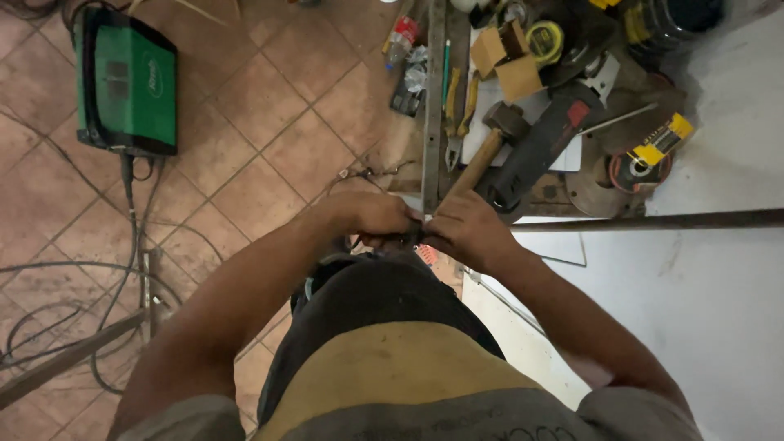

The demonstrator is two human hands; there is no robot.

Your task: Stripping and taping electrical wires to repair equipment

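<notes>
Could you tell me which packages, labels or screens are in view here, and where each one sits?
Green machine case: on the tiled floor, upper left; boxy, black edges, pale logo.
Cardboard boxes: two small open brown ones, top of the cluttered bench.
Yellow label: on a dark tool, right of the bench; rectangular, dark print.
Plastic bottle: top centre, red-and-white label.
No screens.

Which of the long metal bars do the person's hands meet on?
The upright flat bar: both the left hand and right hand meet at its near end. The horizontal rod lies beside them.

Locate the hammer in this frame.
In the head view, the hammer lies on the workbench just beyond the right hand, between the pliers and the angle grinder.
</notes>
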